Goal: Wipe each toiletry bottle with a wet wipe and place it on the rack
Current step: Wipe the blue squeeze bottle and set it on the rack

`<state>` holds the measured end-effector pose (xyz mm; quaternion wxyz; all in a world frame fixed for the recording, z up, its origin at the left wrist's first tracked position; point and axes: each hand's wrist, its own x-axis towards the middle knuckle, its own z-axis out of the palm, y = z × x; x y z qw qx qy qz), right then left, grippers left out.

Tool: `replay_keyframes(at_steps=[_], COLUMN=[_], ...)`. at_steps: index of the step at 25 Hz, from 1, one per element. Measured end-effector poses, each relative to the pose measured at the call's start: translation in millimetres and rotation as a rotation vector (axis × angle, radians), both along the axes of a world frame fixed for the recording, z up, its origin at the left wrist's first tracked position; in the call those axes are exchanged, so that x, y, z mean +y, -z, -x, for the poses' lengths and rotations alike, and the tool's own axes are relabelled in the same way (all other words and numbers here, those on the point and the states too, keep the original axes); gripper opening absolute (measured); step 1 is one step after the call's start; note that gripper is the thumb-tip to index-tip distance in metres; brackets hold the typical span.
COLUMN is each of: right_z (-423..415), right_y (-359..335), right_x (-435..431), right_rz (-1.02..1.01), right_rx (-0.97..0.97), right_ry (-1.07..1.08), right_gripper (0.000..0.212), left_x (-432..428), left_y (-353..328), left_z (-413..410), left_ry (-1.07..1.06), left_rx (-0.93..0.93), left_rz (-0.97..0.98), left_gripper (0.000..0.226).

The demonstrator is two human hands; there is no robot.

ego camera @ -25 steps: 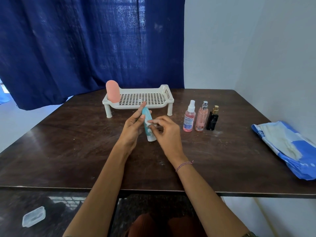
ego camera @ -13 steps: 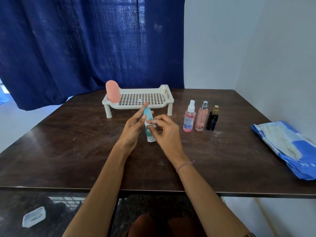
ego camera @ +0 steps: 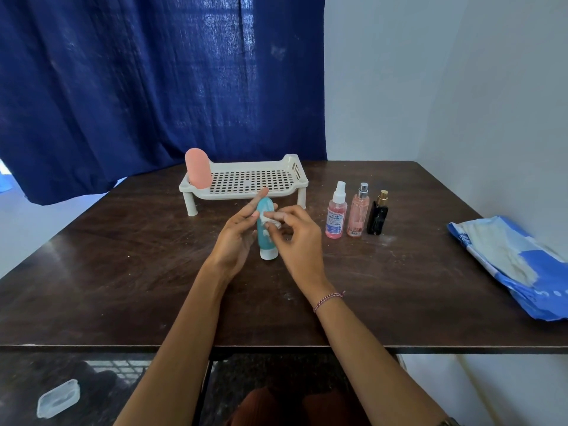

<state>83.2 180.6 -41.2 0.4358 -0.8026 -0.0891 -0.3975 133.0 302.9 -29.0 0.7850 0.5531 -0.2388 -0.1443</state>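
A pink bottle stands at the left end of the rack on the worktop. In front of the rack, my left hand holds the teal tube upright, cap down, between thumb and fingers. My right hand pinches a wet wipe against the tube's upper part. Further right, three small bottles stand in a row, and a blue wipes pack lies near the edge.

The teal tube is partly covered by the left hand, so the grip behind it cannot be told. The wet wipe shows only as a white scrap pinched in the right hand. Label print on the pink spray bottle is too small to read. The right frame edge cuts off the wipe pack.
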Motion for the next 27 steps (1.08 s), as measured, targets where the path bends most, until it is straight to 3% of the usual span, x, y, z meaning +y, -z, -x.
replay_keyframes(at_steps=[4, 11, 17, 24, 27], right_z=[-1.9, -6.6, -0.4, -5.9, -4.0], right_y=[0.6, -1.1, 0.6, -2.8, -3.2], right_x=[0.7, -5.3, 2.0, -6.5, -4.4], right_rz=[0.062, -0.122, 0.096, -0.091, -0.058], right_rx=[-0.036, 0.053, -0.092, -0.007, -0.042], right_ry=[0.002, 0.149, 0.026, 0.149, 0.115], right_gripper=[0.023, 0.019, 0.024, 0.021, 0.021], left_x=[-0.3, -2.2, -0.7, -2.5, -2.1], left_y=[-1.1, 0.0, 2.2, 1.4, 2.7], left_z=[0.2, 1.2, -0.9, 1.7, 0.9], left_ry=[0.026, 0.025, 0.052, 0.075, 0.08], left_rx=[0.007, 0.013, -0.001, 0.007, -0.009], left_rz=[0.028, 0.023, 0.044, 0.061, 0.049], left_gripper=[0.042, 0.042, 0.044, 0.041, 0.039])
